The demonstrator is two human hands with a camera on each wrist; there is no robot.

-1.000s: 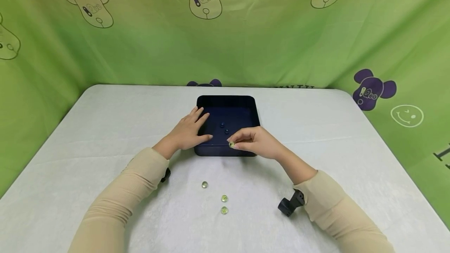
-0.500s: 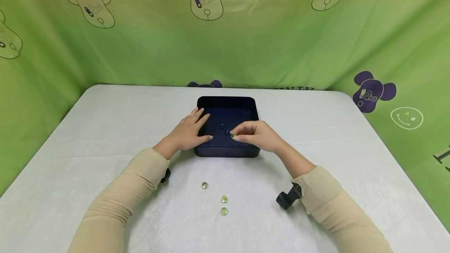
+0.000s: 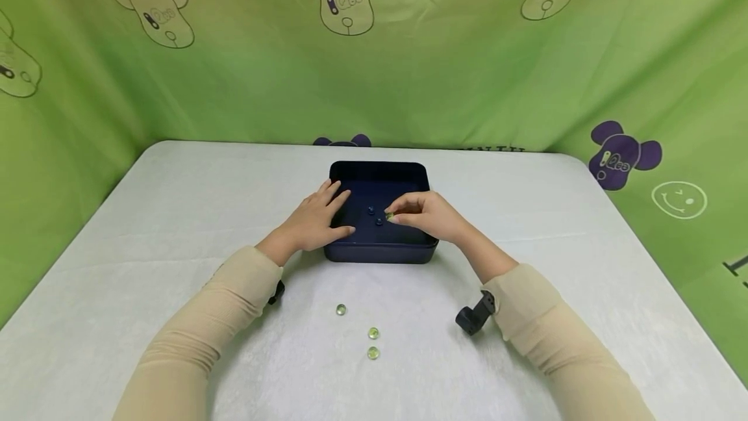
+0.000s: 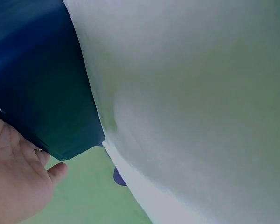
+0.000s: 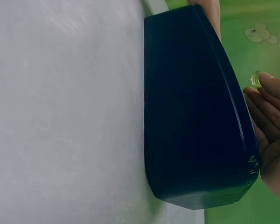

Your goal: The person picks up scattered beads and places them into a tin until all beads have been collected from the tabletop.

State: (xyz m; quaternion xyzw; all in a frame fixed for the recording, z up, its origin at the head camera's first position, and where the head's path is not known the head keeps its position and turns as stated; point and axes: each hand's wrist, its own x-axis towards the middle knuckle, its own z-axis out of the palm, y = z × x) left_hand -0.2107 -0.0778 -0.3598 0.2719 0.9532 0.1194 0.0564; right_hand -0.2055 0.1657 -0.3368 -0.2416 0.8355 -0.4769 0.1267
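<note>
A dark blue square box (image 3: pixel 380 253) without a lid stands on the table in the head view. My left hand (image 3: pixel 312 219) rests on its left rim, fingers spread and straight. Over the box's right part, my right hand (image 3: pixel 434 215) pinches a small clear-and-green glass bead (image 3: pixel 389 216) between thumb and fingertips. The right wrist view also shows this bead (image 5: pixel 255 79) at the fingertips, above the rim. Inside the box are two small round dark-looking pieces (image 3: pixel 371 210), just left of the pinched bead.
Three more glass beads lie on the white tabletop (image 3: pixel 234 200) in front of the box: one bead (image 3: pixel 341 309) to the left, and a bead (image 3: pixel 373 333) with another bead (image 3: pixel 373 353) nearer me. A green printed curtain (image 3: pixel 263 70) hangs behind the table.
My right hand has moved from the box's front rim forward over its inside, still pinching the bead. My left hand has stayed on the left rim.
</note>
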